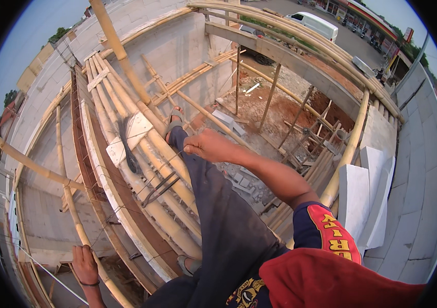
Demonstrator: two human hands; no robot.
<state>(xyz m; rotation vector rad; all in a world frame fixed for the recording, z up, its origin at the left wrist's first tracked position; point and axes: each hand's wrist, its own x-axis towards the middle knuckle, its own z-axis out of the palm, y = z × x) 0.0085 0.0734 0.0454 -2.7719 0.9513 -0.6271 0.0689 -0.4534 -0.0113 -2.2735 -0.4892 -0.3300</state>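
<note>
A: While the person stands on the bamboo poles (141,149), what lies underfoot?

B: A bundle of poles runs from eleven o'clock down to six, beside a wooden trough (106,195) with steel bars inside. A white board (126,138) and a dark brush (126,143) lie across the poles, and thin steel rods (159,187) rest just below them.

A: And the hands?

B: The right hand (210,146), near the centre, rests on the raised knee with fingers curled together, pinching a thin wire. The left hand (85,264), at seven o'clock, is wrapped around an upright bamboo pole (72,215), fingers clamped on it.

A: How much room is there?

B: Little. At one o'clock the scaffold drops open to red ground (285,110) and rubble far below. At three o'clock stands a grey block wall (423,169) with loose white blocks (354,197) leaning against it. One sandalled foot (175,120) sits on the poles at twelve.
</note>
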